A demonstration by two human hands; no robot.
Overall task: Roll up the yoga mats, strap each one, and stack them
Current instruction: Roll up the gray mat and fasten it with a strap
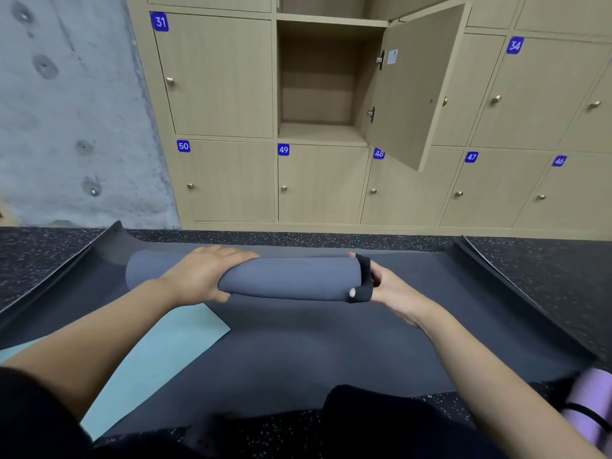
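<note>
Rolled mat [288, 279], grey-blue, sits over the far half of the dark flat mat [298, 352] with its long axis crosswise, ends pointing to that mat's left and right edges. Whether the roll rests on the dark mat or is lifted just clear of it cannot be told. Both side edges of the dark mat curl upward off the speckled floor [546, 266]. A teal mat [159, 352] lies flat at the dark mat's near-left corner, one corner pointing inward. A purple rolled mat [589, 412] with a black band lies just beyond the dark mat's near-right corner. Beyond the dark mat's far edge stands a bank of numbered lockers [321, 183]; one door [417, 87] hangs open above number 49. A concrete wall [66, 111] stands beyond its far-left corner. Left hand [198, 276] grips the roll left of centre, palm over the top, thumb beneath. Right hand [394, 286] is at the roll's right end, fingers curled round a black strap [364, 279] looped about that end.
</note>
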